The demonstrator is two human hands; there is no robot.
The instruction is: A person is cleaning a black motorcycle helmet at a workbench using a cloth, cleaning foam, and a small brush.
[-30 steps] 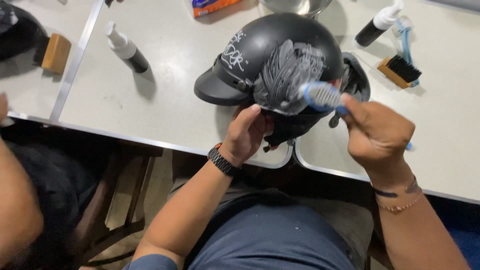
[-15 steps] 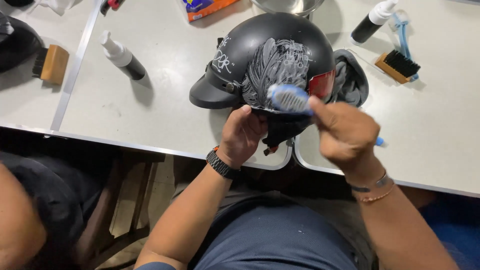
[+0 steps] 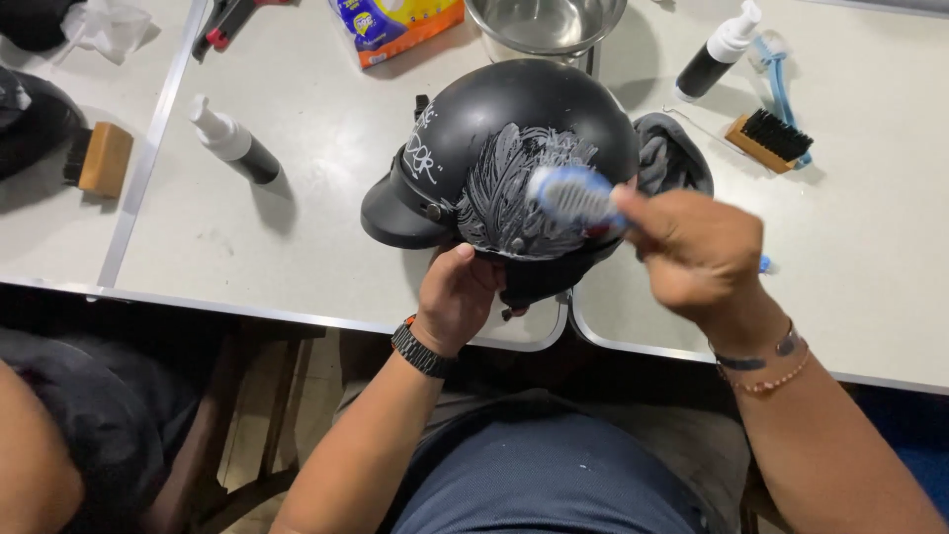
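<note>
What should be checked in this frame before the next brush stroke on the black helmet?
1. Left hand steadies the glossy black helmet with a short visor at its lower rim: ok.
2. Right hand grips the blue and white brush firmly: ok.
3. Brush head meets the shell at the pale streaked patch: cannot tell, motion blur.
4. Helmet sits fully on the white table: not ok, it rests at the near edge over the seam between two tabletops.
5. Space around the helmet: not ok, a grey cloth lies against it and a steel bowl stands just behind.
</note>
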